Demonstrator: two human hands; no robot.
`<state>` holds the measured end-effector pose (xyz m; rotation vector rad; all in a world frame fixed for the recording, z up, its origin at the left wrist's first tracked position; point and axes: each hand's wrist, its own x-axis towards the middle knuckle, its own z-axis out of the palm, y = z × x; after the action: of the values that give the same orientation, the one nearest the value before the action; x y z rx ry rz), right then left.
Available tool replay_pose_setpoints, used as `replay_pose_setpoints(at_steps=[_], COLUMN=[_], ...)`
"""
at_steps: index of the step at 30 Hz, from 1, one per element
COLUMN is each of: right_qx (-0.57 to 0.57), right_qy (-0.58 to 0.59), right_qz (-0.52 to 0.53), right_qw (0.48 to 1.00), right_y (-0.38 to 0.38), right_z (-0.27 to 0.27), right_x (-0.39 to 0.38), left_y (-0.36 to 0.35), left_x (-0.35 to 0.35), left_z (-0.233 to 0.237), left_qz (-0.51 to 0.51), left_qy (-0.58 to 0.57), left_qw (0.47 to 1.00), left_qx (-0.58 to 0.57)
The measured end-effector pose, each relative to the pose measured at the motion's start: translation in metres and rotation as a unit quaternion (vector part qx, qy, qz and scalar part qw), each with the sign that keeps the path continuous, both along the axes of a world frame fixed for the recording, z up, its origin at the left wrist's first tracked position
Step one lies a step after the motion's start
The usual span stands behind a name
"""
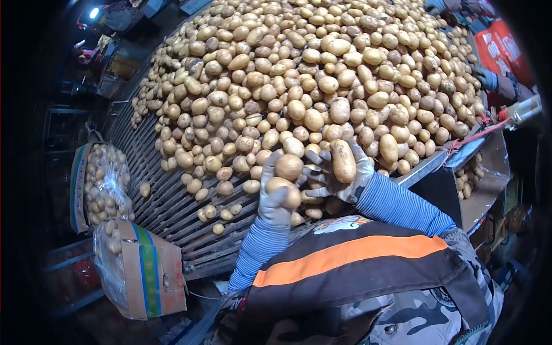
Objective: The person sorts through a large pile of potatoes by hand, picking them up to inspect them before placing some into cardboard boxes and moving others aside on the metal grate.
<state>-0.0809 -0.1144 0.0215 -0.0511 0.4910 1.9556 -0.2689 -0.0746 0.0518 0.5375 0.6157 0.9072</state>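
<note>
Hundreds of potatoes (322, 75) heaping across a slatted sorting table (172, 213), crowding right up to both gloved hands at its near edge and hiding most of the slats. Standing off the table's left side, two plastic-lined cardboard boxes (155, 282), both holding potatoes. Reaching in at the far right rim, a co-worker's gloved hand (486, 77). Closing the left hand (273, 207) round two small round potatoes (288, 167), above the near edge. Gripping one long potato (343, 161) in the right hand (353, 175), fingers wrapping it, just beside the left-hand pair.
</note>
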Motion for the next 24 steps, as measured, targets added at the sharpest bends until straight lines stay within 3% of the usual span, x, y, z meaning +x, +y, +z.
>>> replay_pose_setpoints(at_steps=[1,2,3,4,5,6,12,14,15,16,17,19,21,22,24], right_qx=[0.046,0.064,-0.053,-0.044,-0.036,-0.035,-0.006,-0.01,-0.075,-0.053,-0.058,-0.074,0.026,0.024,-0.047], right_qy=[0.037,0.094,-0.028,-0.049,-0.069,-0.071,-0.031,-0.091,-0.093,-0.19,-0.159,-0.09,0.04,0.025,-0.128], right_qz=[-0.018,-0.087,-0.052,-0.048,-0.044,-0.045,-0.072,-0.111,-0.117,-0.147,-0.227,-0.242,-0.24,-0.279,-0.355], right_qw=[0.998,0.99,0.997,0.997,0.996,0.996,0.997,0.99,0.986,0.969,0.959,0.963,0.97,0.96,0.925], right_y=[-0.001,0.001,-0.002,-0.003,-0.004,-0.008,-0.03,-0.042,-0.049,-0.052,-0.054,-0.084,-0.101,-0.112,-0.154], right_z=[-0.001,-0.001,0.004,0.011,0.015,0.015,-0.005,-0.002,0.002,-0.005,-0.027,0.031,-0.037,-0.035,-0.014], right_x=[-0.001,-0.009,-0.006,-0.003,-0.001,0.0,0.012,0.015,0.021,0.023,0.014,0.046,0.057,0.068,0.088], left_y=[-0.005,-0.009,-0.012,-0.015,-0.019,-0.019,-0.019,-0.025,-0.028,-0.033,-0.039,-0.053,-0.065,-0.073,-0.092], left_x=[0.007,0.019,0.029,0.037,0.043,0.049,0.071,0.084,0.092,0.1,0.109,0.131,0.148,0.157,0.179], left_z=[0.0,0.004,0.006,0.003,-0.003,-0.015,0.002,0.001,0.003,0.0,-0.002,0.012,0.012,0.008,0.008], left_qz=[-0.018,-0.066,-0.065,-0.062,-0.054,0.006,-0.028,-0.041,-0.069,-0.071,-0.076,-0.112,-0.187,-0.171,-0.175], left_qy=[0.087,0.111,0.27,0.378,0.468,0.488,0.519,0.502,0.497,0.483,0.465,0.393,0.328,0.311,0.269], left_qw=[0.993,0.988,0.926,0.834,0.709,0.626,0.568,0.584,0.583,0.586,0.59,0.633,0.64,0.628,0.613], left_qx=[0.083,0.087,0.256,0.398,0.525,0.608,0.637,0.637,0.639,0.646,0.655,0.657,0.669,0.693,0.722])
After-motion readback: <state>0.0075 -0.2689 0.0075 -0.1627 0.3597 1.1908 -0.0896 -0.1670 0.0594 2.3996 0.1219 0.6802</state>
